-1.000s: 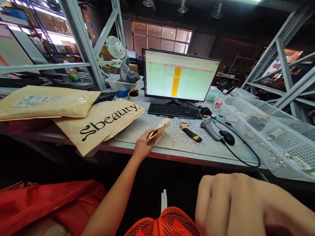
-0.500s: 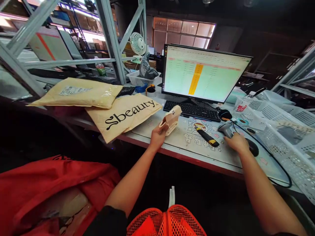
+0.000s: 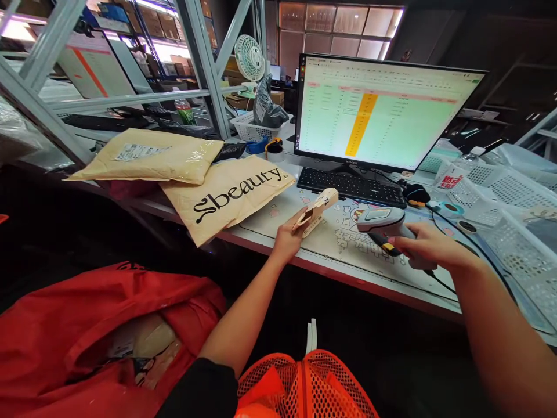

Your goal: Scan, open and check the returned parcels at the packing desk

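My left hand is closed on a small folded cream-coloured packet, held just above the desk mat near the front edge. Dark writing shows on the packet's upper face. In my right hand is a grey barcode scanner, its head pointing left toward the packet and its cable trailing from the grip. Beneath the scanner a yellow-and-black utility knife lies on the mat, mostly hidden. Left of the packet lies a flat paper mailer printed "Sbeauty", partly under a padded yellow envelope with a label.
A monitor with a spreadsheet stands behind a black keyboard. White plastic baskets and a bottle line the right side. A red bag of parcels sits low at left, below the metal frame.
My right hand has lifted the scanner off the mat and turned it toward the packet. The packet has tilted flatter in my left hand. The view has shifted slightly.
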### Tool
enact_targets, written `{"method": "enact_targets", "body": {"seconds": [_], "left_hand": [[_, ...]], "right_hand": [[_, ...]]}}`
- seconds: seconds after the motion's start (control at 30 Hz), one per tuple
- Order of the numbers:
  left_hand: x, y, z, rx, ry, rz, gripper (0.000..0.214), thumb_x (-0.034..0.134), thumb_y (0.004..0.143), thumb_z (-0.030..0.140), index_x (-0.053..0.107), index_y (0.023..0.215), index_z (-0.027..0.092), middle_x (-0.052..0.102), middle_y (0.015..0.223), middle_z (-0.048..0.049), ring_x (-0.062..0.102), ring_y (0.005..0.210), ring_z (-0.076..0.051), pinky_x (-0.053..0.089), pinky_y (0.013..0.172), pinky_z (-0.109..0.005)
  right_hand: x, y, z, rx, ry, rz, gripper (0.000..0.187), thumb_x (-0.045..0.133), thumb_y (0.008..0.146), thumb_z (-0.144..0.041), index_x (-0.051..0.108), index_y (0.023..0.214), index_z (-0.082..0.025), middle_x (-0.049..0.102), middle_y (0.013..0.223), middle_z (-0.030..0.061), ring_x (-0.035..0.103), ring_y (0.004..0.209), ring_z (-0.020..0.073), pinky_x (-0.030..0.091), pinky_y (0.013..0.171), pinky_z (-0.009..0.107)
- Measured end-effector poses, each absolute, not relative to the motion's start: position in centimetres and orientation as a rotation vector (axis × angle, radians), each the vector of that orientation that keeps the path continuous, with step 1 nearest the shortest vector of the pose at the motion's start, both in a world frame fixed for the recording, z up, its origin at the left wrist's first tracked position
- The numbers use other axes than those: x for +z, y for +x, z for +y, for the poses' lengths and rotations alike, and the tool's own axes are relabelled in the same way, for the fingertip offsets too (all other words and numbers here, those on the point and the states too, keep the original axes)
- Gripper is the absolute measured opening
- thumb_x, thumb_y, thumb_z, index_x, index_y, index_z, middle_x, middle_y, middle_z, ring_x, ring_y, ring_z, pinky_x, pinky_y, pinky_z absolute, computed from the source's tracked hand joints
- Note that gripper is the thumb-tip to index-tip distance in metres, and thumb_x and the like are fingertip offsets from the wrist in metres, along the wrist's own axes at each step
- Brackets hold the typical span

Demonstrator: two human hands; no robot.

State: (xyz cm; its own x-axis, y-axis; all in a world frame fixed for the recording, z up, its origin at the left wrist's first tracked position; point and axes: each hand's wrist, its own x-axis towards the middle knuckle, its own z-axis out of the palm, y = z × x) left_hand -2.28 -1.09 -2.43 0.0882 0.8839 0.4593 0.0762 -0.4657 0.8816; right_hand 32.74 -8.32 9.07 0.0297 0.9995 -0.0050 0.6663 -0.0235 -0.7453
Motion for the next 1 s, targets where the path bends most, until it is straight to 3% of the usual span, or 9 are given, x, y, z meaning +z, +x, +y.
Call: {"method": "enact_targets", "body": {"seconds": [0.13, 0.23, 0.33, 0.43, 0.53, 0.63, 0.7, 0.87, 1.0], "left_hand": [[-2.7, -2.2, -1.2, 1.458, 1.663, 0.952, 0.052, 0.064, 0.099, 0.045, 0.066, 0.144, 0.02, 0.067, 0.145, -0.0092, 0.058, 0.141, -0.03, 0.043, 0.122, -0.04], [-2.5, -2.3, -1.4, 1.423, 1.662, 0.94, 0.055, 0.062, 0.1, 0.044, 0.062, 0.149, 0.019, 0.067, 0.145, -0.0095, 0.06, 0.139, -0.03, 0.046, 0.12, -0.04], [-2.2, -2.4, -1.6, 1.398, 1.667, 0.974, 0.056, 0.062, 0.1, 0.046, 0.062, 0.148, 0.018, 0.064, 0.148, -0.01, 0.059, 0.14, -0.031, 0.044, 0.121, -0.041], [-2.0, -2.6, -1.7, 1.378, 1.66, 1.013, 0.058, 0.061, 0.101, 0.049, 0.06, 0.15, 0.017, 0.063, 0.15, -0.0105, 0.058, 0.141, -0.031, 0.044, 0.121, -0.041], [-2.2, -2.5, -1.6, 1.366, 1.667, 0.991, 0.061, 0.059, 0.102, 0.052, 0.058, 0.152, 0.018, 0.064, 0.148, -0.0097, 0.059, 0.14, -0.03, 0.045, 0.121, -0.04], [-2.4, -2.4, -1.6, 1.358, 1.72, 1.003, 0.058, 0.057, 0.103, 0.052, 0.059, 0.151, 0.021, 0.065, 0.148, -0.0076, 0.06, 0.139, -0.028, 0.046, 0.12, -0.037], [-2.4, -2.4, -1.7, 1.362, 1.767, 1.031, 0.055, 0.056, 0.103, 0.051, 0.06, 0.15, 0.022, 0.064, 0.149, -0.0066, 0.059, 0.14, -0.027, 0.045, 0.12, -0.036], [-2.4, -2.6, -1.9, 1.362, 1.785, 1.044, 0.052, 0.054, 0.105, 0.047, 0.06, 0.15, 0.023, 0.065, 0.147, -0.0066, 0.061, 0.138, -0.027, 0.047, 0.118, -0.037], [-2.5, -2.6, -1.8, 1.37, 1.791, 1.07, 0.05, 0.057, 0.103, 0.041, 0.061, 0.149, 0.022, 0.064, 0.148, -0.0072, 0.062, 0.136, -0.029, 0.049, 0.117, -0.04]], "right_hand": [[9.9, 30.0, -8.6, 1.099, -1.76, -1.777, 0.04, 0.077, 0.078, -0.059, 0.067, 0.089, -0.022, 0.058, 0.06, -0.0022, 0.04, 0.039, 0.0092, 0.026, 0.038, 0.025], [9.2, 30.2, -6.9, 0.876, -1.763, -1.81, 0.04, 0.075, 0.078, -0.055, 0.07, 0.098, -0.021, 0.063, 0.065, -0.0006, 0.05, 0.049, 0.012, 0.034, 0.044, 0.025], [7.8, 32.2, -5.4, 0.691, -1.839, -1.71, 0.039, 0.073, 0.076, -0.055, 0.067, 0.09, -0.019, 0.062, 0.064, 0.0004, 0.054, 0.055, 0.0138, 0.037, 0.048, 0.025], [7.0, 33.6, -5.1, 0.711, -1.886, -1.588, 0.04, 0.071, 0.077, -0.058, 0.058, 0.078, -0.02, 0.058, 0.06, -0.0001, 0.052, 0.053, 0.0138, 0.04, 0.049, 0.027], [7.4, 32.7, -6.3, 0.778, -1.831, -1.724, 0.041, 0.068, 0.083, -0.059, 0.065, 0.09, -0.019, 0.063, 0.065, 0.0011, 0.055, 0.056, 0.0162, 0.043, 0.053, 0.029], [8.5, 29.5, -7.4, 0.733, -1.667, -2.008, 0.036, 0.066, 0.086, -0.052, 0.07, 0.105, -0.022, 0.072, 0.085, 0.0038, 0.063, 0.074, 0.021, 0.048, 0.066, 0.031], [9.1, 27.3, -7.5, 0.684, -1.592, -2.14, 0.031, 0.064, 0.088, -0.046, 0.071, 0.107, -0.022, 0.073, 0.093, 0.0042, 0.064, 0.083, 0.0226, 0.048, 0.072, 0.032], [8.9, 25.0, -6.6, 0.718, -1.619, -2.208, 0.031, 0.059, 0.09, -0.047, 0.068, 0.102, -0.019, 0.068, 0.084, 0.0038, 0.059, 0.075, 0.0202, 0.044, 0.066, 0.031], [8.6, 25.5, -6.7, 0.706, -1.62, -2.191, 0.033, 0.059, 0.09, -0.047, 0.069, 0.105, -0.018, 0.071, 0.09, 0.0051, 0.062, 0.08, 0.0215, 0.047, 0.07, 0.032]]}}
